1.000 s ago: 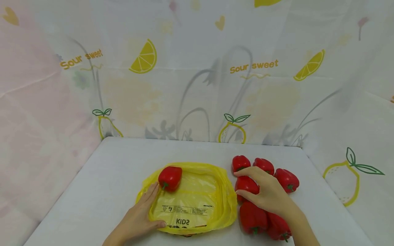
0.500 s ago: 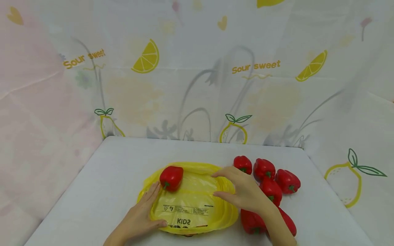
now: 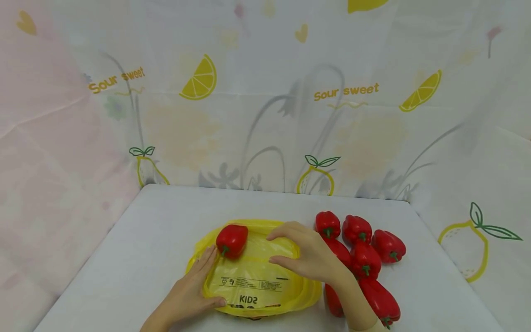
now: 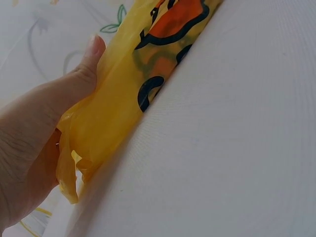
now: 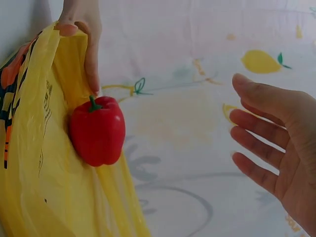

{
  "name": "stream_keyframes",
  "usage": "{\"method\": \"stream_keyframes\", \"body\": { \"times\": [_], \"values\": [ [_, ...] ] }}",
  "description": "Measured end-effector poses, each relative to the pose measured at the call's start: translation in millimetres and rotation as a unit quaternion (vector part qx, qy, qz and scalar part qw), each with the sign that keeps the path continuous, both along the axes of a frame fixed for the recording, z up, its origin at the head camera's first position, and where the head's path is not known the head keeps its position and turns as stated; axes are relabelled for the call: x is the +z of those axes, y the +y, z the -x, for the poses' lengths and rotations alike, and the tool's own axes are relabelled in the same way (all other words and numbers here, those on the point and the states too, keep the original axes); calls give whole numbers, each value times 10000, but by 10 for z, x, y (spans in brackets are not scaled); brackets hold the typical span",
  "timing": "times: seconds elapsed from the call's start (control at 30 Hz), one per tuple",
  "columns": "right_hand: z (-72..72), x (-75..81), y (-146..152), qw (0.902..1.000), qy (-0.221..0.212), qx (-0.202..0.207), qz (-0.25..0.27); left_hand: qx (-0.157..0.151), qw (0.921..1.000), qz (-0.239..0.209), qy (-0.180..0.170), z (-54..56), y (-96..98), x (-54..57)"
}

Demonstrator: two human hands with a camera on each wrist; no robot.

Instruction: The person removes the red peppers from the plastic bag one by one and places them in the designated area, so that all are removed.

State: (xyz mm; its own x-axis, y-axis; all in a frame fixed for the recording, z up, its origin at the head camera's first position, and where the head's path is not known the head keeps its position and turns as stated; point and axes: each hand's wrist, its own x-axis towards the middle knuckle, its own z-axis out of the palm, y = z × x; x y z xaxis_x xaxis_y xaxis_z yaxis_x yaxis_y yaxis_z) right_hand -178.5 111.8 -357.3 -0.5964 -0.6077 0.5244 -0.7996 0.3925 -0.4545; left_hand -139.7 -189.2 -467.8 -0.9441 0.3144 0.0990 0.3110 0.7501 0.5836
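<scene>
A yellow plastic bag (image 3: pixel 265 267) with printed lettering lies on the table, its mouth spread wide. Inside the bag's left end is one red bell pepper (image 3: pixel 232 240), its green stem toward me in the head view. My left hand (image 3: pixel 188 293) rests at the bag's left rim, fingers straight along the edge and thumb at the near rim, fingertips close to that pepper. Over the bag's right side, my right hand (image 3: pixel 304 251) is spread in a wide C with nothing between thumb and fingers. The right wrist view shows this hand (image 5: pixel 281 133) apart from the bell pepper (image 5: pixel 98 131).
Several more red bell peppers (image 3: pixel 366 259) are grouped on the white table (image 3: pixel 174 216) to the right of the bag, partly covered by my right forearm. A lemon-printed cloth (image 3: pixel 249 115) hangs behind the table and along its sides.
My right hand has moved left from the bell peppers at the right to over the bag's right part. Some peppers there have shifted. My left hand stays at the bag's rim.
</scene>
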Motion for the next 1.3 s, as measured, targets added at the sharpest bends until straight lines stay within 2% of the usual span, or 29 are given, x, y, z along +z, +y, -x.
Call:
{"method": "stream_keyframes", "body": {
  "times": [0.23,0.47,0.73,0.83,0.9,1.03,1.1,1.17,1.3],
  "values": [
    [69,-18,-123,9995,163,238,153,-30,10000,-32,36,5,-4,-18],
    [117,-43,-244,9992,63,359,192,-31,9999,-105,33,9,-8,-33],
    [211,-111,-363,9980,-49,604,163,39,9998,-132,-144,2,-17,-42],
    [261,-153,-415,9975,-312,635,33,30,9999,-126,-113,-1,-12,-39],
    [288,-174,-460,9962,-672,550,-117,21,9999,-132,-81,-2,-8,-38],
    [336,-215,-569,9872,-1509,259,-448,17,9999,-132,-48,-3,-8,-38],
    [365,-243,-629,9826,-1762,142,-569,37,9999,-133,-66,-6,-13,-39],
    [390,-263,-684,9795,-1926,101,-584,45,9999,-138,-66,-10,-15,-37],
    [445,-316,-788,9792,-1912,-77,-681,43,9999,-158,-41,-10,-12,-36]
  ]
}}
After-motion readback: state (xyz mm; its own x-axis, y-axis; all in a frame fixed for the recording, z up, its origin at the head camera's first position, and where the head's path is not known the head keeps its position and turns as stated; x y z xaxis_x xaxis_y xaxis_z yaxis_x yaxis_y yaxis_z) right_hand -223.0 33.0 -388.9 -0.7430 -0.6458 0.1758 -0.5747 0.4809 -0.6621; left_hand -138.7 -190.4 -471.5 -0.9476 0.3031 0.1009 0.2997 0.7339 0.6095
